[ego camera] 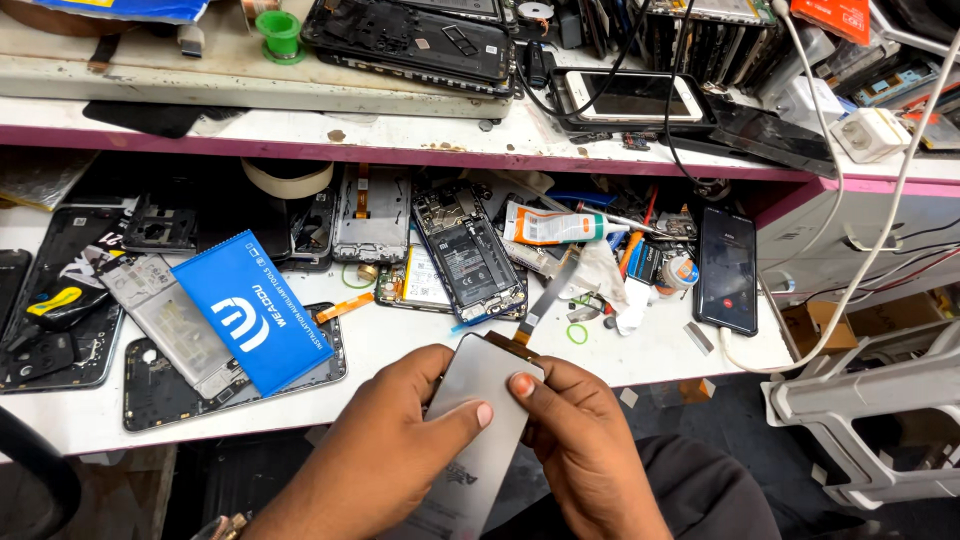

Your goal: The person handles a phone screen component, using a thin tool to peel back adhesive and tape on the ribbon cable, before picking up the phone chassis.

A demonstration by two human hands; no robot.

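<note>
Both hands grasp a grey phone screen panel point(478, 430) below the white workbench point(400, 345) edge: left hand point(385, 455) thumb across its face, right hand point(580, 445) thumb on its upper corner. Its flex cable point(545, 300) rises over the workbench, near an opened phone point(470, 255) and right of a blue card point(250, 310).

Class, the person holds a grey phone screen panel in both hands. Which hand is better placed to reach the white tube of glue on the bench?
Probably the right hand: the white tube lies up and right of the grey panel, while the left hand sits on the far side.
</note>
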